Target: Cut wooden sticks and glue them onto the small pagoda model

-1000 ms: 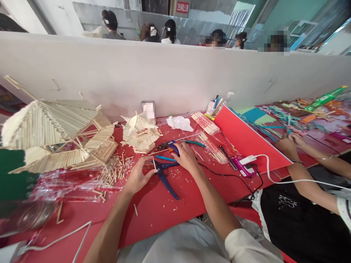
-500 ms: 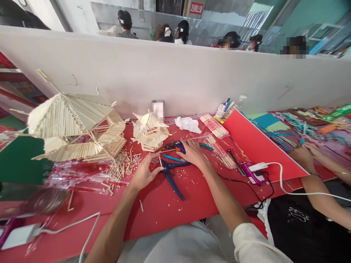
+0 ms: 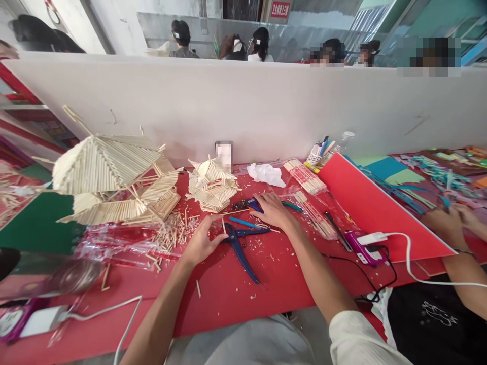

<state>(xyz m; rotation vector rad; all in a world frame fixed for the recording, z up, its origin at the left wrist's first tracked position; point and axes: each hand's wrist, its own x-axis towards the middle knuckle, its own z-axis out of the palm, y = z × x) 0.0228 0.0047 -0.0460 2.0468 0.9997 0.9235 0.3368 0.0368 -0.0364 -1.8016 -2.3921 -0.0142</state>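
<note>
My left hand (image 3: 200, 243) rests on the red table (image 3: 228, 289), thumb and forefinger pinched on a short wooden stick (image 3: 223, 226). My right hand (image 3: 274, 210) lies just beyond, fingers curled over the handle of dark pliers (image 3: 246, 204). Blue-handled cutters (image 3: 242, 244) lie between the two hands, their jaws close to the stick. A thin blue tool (image 3: 243, 222) lies beside my right hand.
A large stick-built roof model (image 3: 114, 177) and a small one (image 3: 211, 185) stand at the back left, loose sticks (image 3: 171, 235) scattered nearby. A pink glue gun (image 3: 361, 248) with cords lies to the right. A neighbour's hands (image 3: 452, 223) work at far right. A white partition (image 3: 243, 106) runs behind.
The view has shifted, so everything sits further right in frame. My hands keep their places by the cutters and pliers.
</note>
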